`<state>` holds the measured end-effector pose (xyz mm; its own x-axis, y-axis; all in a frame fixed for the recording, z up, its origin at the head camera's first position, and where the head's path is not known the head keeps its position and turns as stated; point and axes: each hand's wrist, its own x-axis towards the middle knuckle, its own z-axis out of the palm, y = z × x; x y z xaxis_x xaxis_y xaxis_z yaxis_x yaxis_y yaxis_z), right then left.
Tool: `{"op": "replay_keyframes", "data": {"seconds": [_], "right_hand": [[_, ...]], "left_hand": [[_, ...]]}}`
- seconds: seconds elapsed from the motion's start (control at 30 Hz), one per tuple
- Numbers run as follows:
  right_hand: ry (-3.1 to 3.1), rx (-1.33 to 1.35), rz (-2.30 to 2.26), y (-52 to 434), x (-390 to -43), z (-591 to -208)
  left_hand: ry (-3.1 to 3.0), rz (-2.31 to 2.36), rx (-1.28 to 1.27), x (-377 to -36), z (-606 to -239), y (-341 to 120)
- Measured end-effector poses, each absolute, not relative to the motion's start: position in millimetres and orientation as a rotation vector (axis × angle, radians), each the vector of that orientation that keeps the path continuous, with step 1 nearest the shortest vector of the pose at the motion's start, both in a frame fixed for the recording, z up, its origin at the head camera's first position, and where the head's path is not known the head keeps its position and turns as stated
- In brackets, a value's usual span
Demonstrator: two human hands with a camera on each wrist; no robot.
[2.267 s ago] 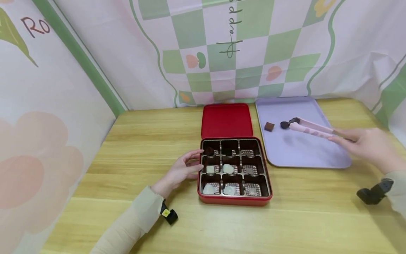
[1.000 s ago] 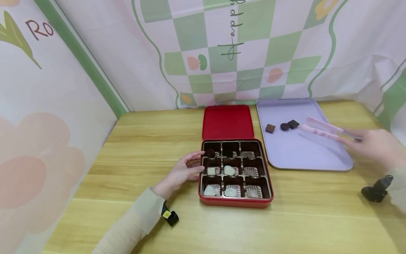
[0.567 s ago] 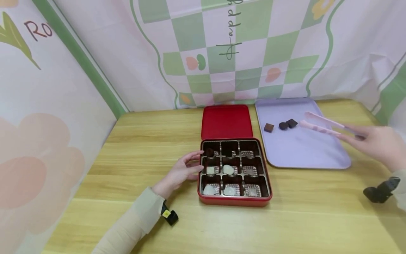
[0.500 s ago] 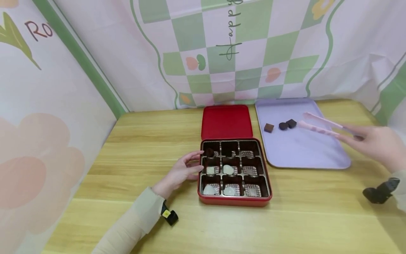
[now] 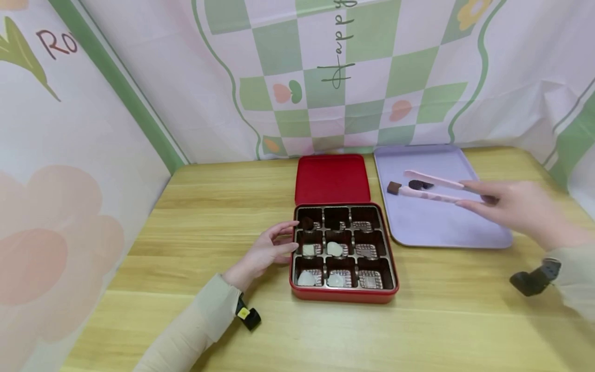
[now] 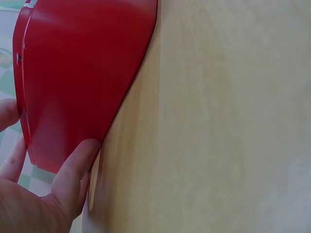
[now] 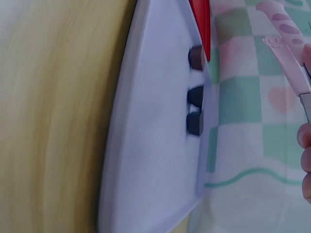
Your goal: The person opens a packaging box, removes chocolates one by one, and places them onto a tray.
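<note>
My right hand [image 5: 520,209] grips pink tongs [image 5: 432,196] over the lilac tray [image 5: 446,227]. Their tips stand apart, the near one beside a brown square chocolate [image 5: 393,187]. Between the tong arms a dark round chocolate [image 5: 415,184] shows, and a dark square one [image 7: 195,123] lies beside it, partly covered in the head view. The fingertips and thumb of my left hand [image 5: 265,250] rest against the left side of the red tin [image 5: 344,295], as the left wrist view also shows [image 6: 53,194]. White and dark chocolates lie in several of its compartments; the right column holds none.
The tin's red lid [image 5: 332,178] lies flat behind it, next to the tray. A patterned curtain [image 5: 367,77] hangs behind the wooden table [image 5: 209,206], and another cloth [image 5: 69,206] closes off the left side.
The tongs, first around the dark square chocolate, let it go beside the round one and drew back right. Now they have swung left over the chocolates. My left hand has stayed at the tin.
</note>
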<state>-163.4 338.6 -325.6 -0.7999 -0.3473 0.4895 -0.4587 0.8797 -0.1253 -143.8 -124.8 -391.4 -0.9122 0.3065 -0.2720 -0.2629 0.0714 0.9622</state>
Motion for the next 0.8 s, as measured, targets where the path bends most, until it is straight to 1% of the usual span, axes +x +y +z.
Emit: {"op": "replay_keyframes", "data": {"seconds": [0.2,0.33,0.53,0.8], "right_hand": [[-2.399,0.890,0.329,308,-170,-319],[-2.346,1.018,0.315,286,-175,-317],[-2.310,1.141,0.307,260,-180,-316],[-2.344,1.194,0.231,239,-184,-317]], "left_hand": [[1.947,1.900,0.042,-144,-391,-124],[1.949,1.897,0.035,-144,-391,-124],[1.953,1.897,0.040,-143,-390,-124],[1.953,1.895,0.042,-143,-391,-125]]}}
